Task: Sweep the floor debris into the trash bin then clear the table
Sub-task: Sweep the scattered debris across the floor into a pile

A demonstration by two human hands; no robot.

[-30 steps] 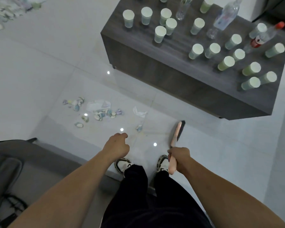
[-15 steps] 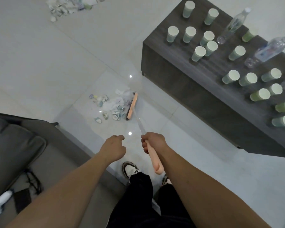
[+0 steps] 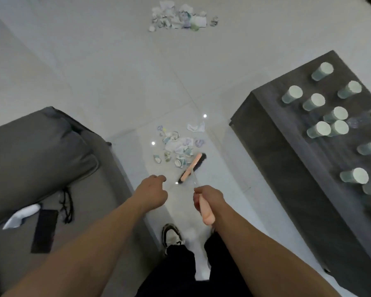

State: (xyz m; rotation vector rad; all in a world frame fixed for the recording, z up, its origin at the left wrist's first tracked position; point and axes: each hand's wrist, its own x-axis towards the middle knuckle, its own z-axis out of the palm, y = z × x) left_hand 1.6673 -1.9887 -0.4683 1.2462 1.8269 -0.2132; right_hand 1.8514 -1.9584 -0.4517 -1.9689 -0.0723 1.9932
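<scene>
My right hand point(image 3: 209, 199) grips the pink handle of a broom. The broom's pink head point(image 3: 191, 167) with dark bristles rests on the white floor just in front of my feet. It lies against the near side of a small pile of torn paper debris point(image 3: 178, 146). A second, larger debris pile point(image 3: 181, 18) lies far ahead on the floor. My left hand point(image 3: 152, 192) hovers beside the right with fingers loosely curled, holding nothing. The dark table point(image 3: 287, 157) at the right carries several paper cups point(image 3: 318, 129). No trash bin shows.
A grey sofa point(image 3: 34, 151) fills the left side, with a black flat object point(image 3: 44, 230), a cord and a white item on its seat. My shoes point(image 3: 171, 235) stand between sofa and table. Bare tiles stretch ahead between the two debris piles.
The view swung left, so the table slid right and the far pile came into view. The broom head now lies behind the near pile, which is pushed closer together.
</scene>
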